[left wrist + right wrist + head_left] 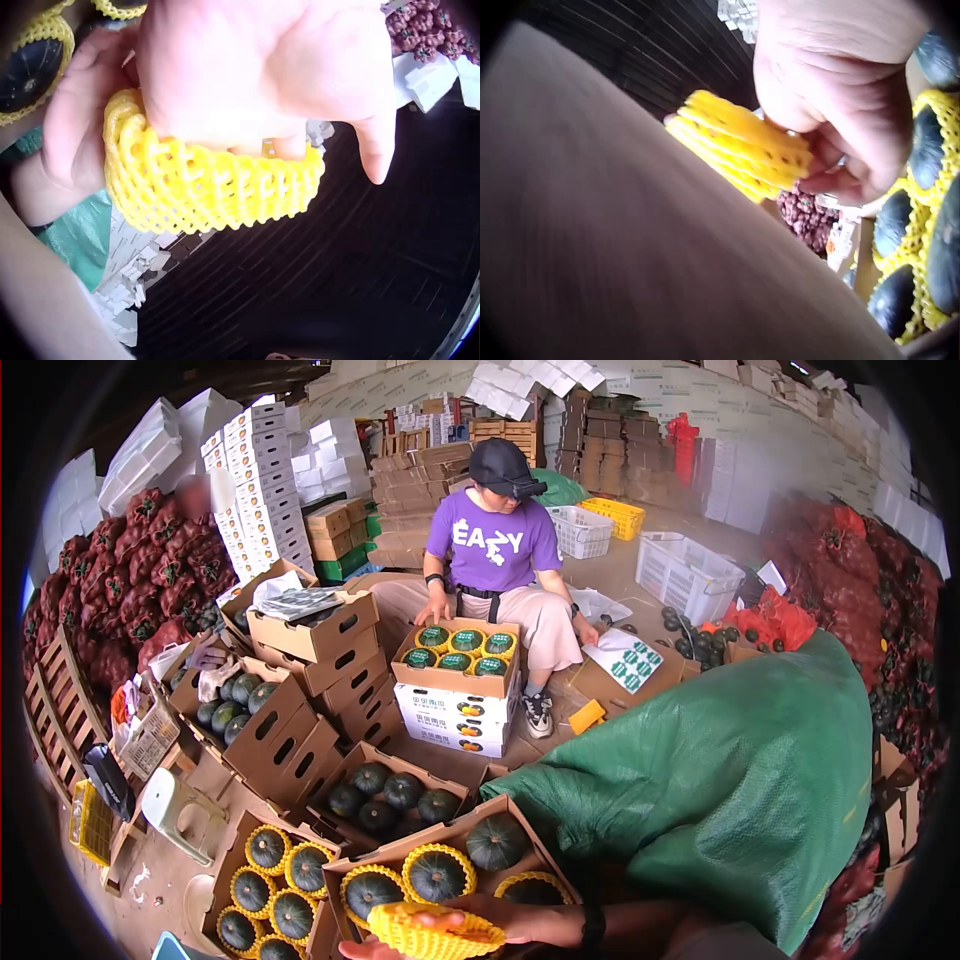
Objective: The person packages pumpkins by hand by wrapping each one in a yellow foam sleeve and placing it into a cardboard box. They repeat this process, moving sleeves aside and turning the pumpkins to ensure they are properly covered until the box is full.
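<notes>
A yellow foam net sleeve (437,932) is between my two hands above the front carton. My left hand (262,67) has its fingers inside the sleeve's opening, with the thumb stretched away from it. My right hand (840,112) pinches the sleeve's edge between thumb and fingers; the sleeve looks flattened in the right wrist view. Just beyond, the open carton (560,850) holds dark green pumpkins: a bare pumpkin (497,842) at the back, and netted ones such as the netted pumpkin (438,875) beside it.
At left stands a carton of netted pumpkins (250,848); behind is a carton of bare pumpkins (335,780). A green tarp (700,780) bulges close at right. A seated person (495,550) works over a box of labelled pumpkins (408,672). A white stool (172,800) stands left.
</notes>
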### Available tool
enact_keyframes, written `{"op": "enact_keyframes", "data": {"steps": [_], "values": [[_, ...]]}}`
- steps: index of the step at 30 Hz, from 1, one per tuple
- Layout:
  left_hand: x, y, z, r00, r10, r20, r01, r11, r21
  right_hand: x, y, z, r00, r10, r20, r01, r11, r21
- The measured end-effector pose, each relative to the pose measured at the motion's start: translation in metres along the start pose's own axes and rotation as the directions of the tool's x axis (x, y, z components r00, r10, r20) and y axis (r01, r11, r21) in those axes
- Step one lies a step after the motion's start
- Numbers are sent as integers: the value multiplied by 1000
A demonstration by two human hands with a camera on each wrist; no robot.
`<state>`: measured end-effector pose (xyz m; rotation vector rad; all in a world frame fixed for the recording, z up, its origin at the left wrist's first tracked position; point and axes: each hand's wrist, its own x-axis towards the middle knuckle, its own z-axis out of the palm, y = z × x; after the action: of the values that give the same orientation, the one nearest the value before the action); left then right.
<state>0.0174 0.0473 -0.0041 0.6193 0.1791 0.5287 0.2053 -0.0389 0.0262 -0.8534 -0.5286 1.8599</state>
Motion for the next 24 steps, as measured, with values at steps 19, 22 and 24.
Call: {"op": "enact_keyframes", "data": {"steps": [19, 22, 24], "values": [[59, -33, 40, 985, 131, -109, -89, 941, 326, -26, -32, -2, 586, -806, -78, -32, 73, -997], [63, -9, 45, 956, 282, -82, -257, 938, 232, -34, -10, -5, 664, -741, -101, 432, 490, -757], [54, -12, 38, 978, 196, -74, -195, 981, 15, -28, -8, -16, 799, -538, -269, 454, 833, -317]]}}
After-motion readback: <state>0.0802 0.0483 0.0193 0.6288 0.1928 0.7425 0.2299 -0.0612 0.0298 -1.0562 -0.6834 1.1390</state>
